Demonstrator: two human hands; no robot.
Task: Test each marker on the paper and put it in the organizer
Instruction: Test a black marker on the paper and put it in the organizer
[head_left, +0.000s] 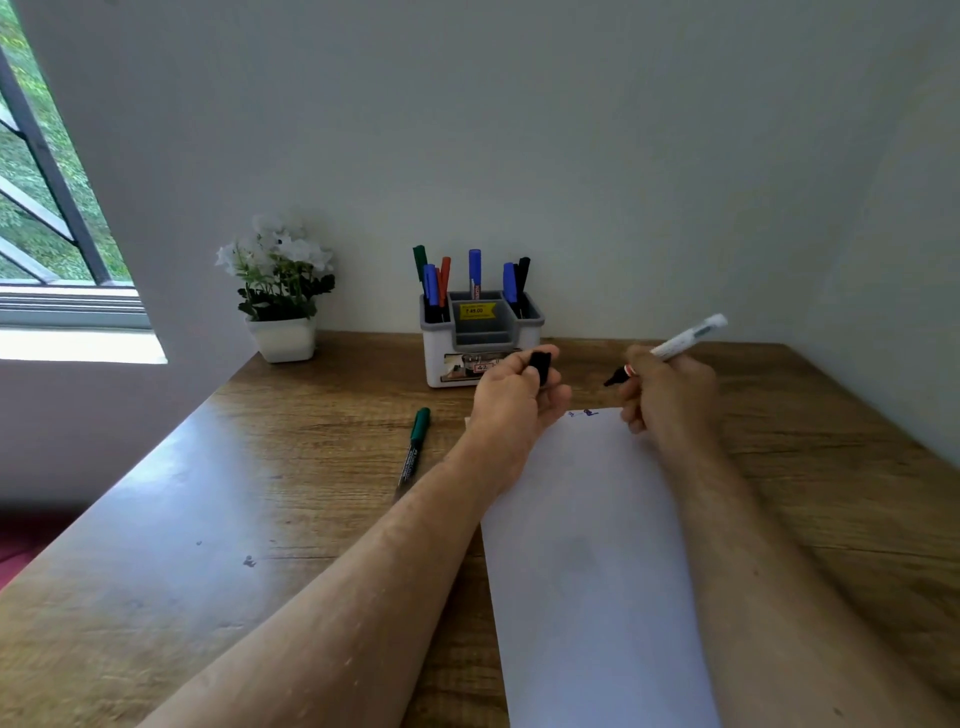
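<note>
Wooden desk (291, 499) against a pale wall, window at 9 o'clock, potted flowers (280, 291) at the back left. Organizer (480, 338) at 12 o'clock by the wall, already holding 7 or so capped markers across its side and centre slots. Paper (597, 561) lying lengthwise under the right forearm, a few small blue marks at its far edge.

Right hand (670, 389) gripping a white marker (680, 340), fingers curled round the barrel, black tip bare and pointing to 9 o'clock, held above the paper's far edge, not touching. Left hand (514, 400) pinching the black cap (541, 366) between thumb and fingertips, just in front of the organizer. Green marker (414, 452) lying capped on the desk, left of the paper.

Step judged: uncapped, test stroke due. Next move: lower tip to paper, short line, recap, drop in a slot. Green marker looks untested.
</note>
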